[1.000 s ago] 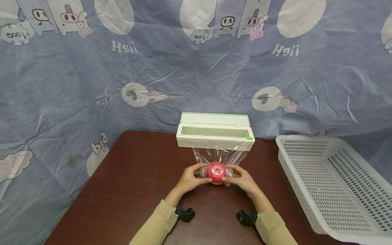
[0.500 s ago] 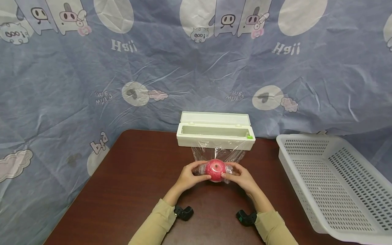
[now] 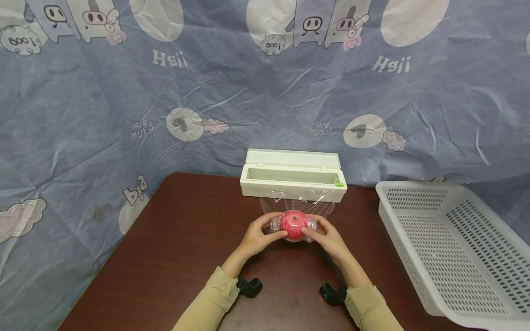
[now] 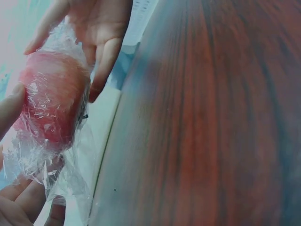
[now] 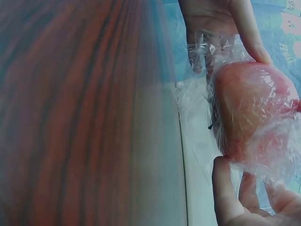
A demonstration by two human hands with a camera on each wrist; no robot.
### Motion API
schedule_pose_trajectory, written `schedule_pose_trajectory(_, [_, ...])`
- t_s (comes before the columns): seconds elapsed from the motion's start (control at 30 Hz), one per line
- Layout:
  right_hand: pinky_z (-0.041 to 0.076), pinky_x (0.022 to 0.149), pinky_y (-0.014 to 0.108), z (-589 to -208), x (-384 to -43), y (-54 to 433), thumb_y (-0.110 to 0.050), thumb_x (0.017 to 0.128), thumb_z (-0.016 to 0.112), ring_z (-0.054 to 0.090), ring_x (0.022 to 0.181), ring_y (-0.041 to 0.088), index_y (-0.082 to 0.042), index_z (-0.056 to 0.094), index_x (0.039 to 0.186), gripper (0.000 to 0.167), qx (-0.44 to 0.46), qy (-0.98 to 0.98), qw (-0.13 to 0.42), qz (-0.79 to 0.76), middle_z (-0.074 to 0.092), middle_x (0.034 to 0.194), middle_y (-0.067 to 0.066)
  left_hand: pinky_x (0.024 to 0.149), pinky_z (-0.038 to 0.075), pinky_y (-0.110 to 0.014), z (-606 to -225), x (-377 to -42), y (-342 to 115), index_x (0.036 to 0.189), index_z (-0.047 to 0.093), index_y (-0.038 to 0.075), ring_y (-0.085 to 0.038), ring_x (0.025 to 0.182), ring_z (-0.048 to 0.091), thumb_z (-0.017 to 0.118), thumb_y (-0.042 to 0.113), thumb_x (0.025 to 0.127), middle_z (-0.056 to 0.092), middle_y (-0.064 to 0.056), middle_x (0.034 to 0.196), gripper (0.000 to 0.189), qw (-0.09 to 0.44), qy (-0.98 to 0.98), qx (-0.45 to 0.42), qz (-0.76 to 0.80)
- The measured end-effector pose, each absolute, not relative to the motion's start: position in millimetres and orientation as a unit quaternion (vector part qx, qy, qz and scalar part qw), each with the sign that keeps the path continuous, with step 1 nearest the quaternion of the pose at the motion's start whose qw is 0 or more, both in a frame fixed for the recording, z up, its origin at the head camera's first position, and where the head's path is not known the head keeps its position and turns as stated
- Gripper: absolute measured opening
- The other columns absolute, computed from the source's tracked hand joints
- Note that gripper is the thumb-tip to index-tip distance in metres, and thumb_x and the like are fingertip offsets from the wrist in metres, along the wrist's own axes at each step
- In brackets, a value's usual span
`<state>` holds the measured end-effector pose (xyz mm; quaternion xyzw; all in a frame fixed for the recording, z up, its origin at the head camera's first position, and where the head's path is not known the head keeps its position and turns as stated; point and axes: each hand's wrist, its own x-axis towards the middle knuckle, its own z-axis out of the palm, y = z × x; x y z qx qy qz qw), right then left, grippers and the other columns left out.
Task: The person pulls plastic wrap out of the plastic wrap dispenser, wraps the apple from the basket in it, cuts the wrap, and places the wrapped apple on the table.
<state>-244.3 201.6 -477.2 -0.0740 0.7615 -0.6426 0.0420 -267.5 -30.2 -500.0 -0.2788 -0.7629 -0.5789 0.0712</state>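
Note:
Between both hands is a red apple (image 3: pixel 293 225) wrapped in clear plastic film, its stem side turned up. My left hand (image 3: pixel 258 236) grips it from the left, thumb on the near side. From the right, my right hand (image 3: pixel 327 236) holds it the same way. Bunched cling film (image 5: pixel 221 49) sticks out at both sides of the fruit, among the fingers. A stretched sheet of film (image 3: pixel 298 206) runs from the apple back to the white cling film box (image 3: pixel 294 189), whose lid stands up. Both wrist views show the apple (image 4: pixel 54 101) held off the table.
A white perforated plastic basket (image 3: pixel 414 257) stands on the right of the brown wooden table (image 3: pixel 174 248). The film box sits at the table's back edge, with a green slider (image 3: pixel 339 184) at its right end. Behind hangs a printed blue-grey cloth (image 3: pixel 232 101).
Both hands have shifted slightly away from me toward the box with the apple. The apple has rolled so its stem shows more clearly, and the film span to the box looks shorter.

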Motion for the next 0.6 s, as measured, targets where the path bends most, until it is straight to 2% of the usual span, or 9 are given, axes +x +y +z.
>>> schedule_pose_trajectory(0.13, [0.052,0.077,0.026,-478.7,-244.8,200.5,-0.004,0.081,0.071,0.059,0.095,0.014,0.001,0.043,0.13,0.057,-0.099,0.737,0.045,-0.667,0.051,0.12,0.02,0.089,0.048,-0.033,-500.7,-267.7,-28.7,0.125,0.058,0.019,-0.013,0.106,0.057,0.078,0.024,0.078,0.06,0.003,0.121,0.052,0.067,-0.765,-0.268,-0.581])
schedule_pose_trajectory(0.37, [0.05,0.085,0.029,-483.6,-245.1,198.3,0.002,0.07,0.08,0.053,0.109,0.029,-0.003,0.033,0.136,0.081,-0.128,0.735,0.041,-0.665,0.043,0.129,0.02,0.088,0.048,-0.031,-501.3,-266.5,-26.8,0.123,0.059,0.021,-0.011,0.105,0.058,0.077,0.028,0.079,0.061,0.004,0.118,0.048,0.048,-0.771,-0.253,-0.582])
schedule_pose_trajectory(0.5, [0.05,0.086,0.03,-484.9,-245.2,197.6,-0.001,0.072,0.08,0.052,0.11,0.032,-0.004,0.034,0.137,0.08,-0.118,0.751,0.035,-0.649,0.044,0.129,0.02,0.086,0.049,-0.032,-503.6,-266.3,-26.4,0.124,0.059,0.02,-0.012,0.103,0.059,0.074,0.029,0.082,0.061,0.003,0.118,0.045,0.047,-0.777,-0.258,-0.572])
schedule_pose_trajectory(0.6, [0.05,0.084,0.03,-480.4,-243.0,196.4,-0.003,0.073,0.079,0.053,0.109,0.031,-0.005,0.036,0.136,0.075,-0.101,0.756,0.035,-0.646,0.045,0.128,0.02,0.091,0.047,-0.035,-504.2,-266.3,-26.1,0.124,0.06,0.019,-0.014,0.107,0.056,0.074,0.031,0.081,0.059,0.001,0.12,0.046,0.063,-0.787,-0.263,-0.555])
